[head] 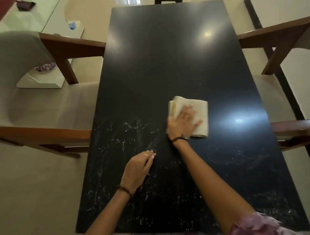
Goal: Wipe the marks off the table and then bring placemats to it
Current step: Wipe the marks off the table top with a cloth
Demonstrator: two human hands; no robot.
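Tabletop point(167, 58): lying dark and glossy; white marks point(120, 142) covering its near half
Cloth point(199, 109): lying folded mid-tabletop
Right hand point(182, 122): pressing the cloth, fingers spread flat
Left hand point(139, 166): resting on the marks, grip loosely curled, holding nothing

Pale beige floor point(42, 184) lies to both sides, well left of the left hand and right of the right one. Wooden chairs flank the scene: a left chair point(70, 48) with brown arms and a grey back, a right chair point(275, 43) beyond the right hand, and a dark chair back point(167, 1) far ahead of both hands. Far left and ahead stands a white bench point(40, 82) bearing a bowl point(45, 68) of purple things. Two bright ceiling-light glares point(238, 120) shine on the dark top, one just right of the right hand.
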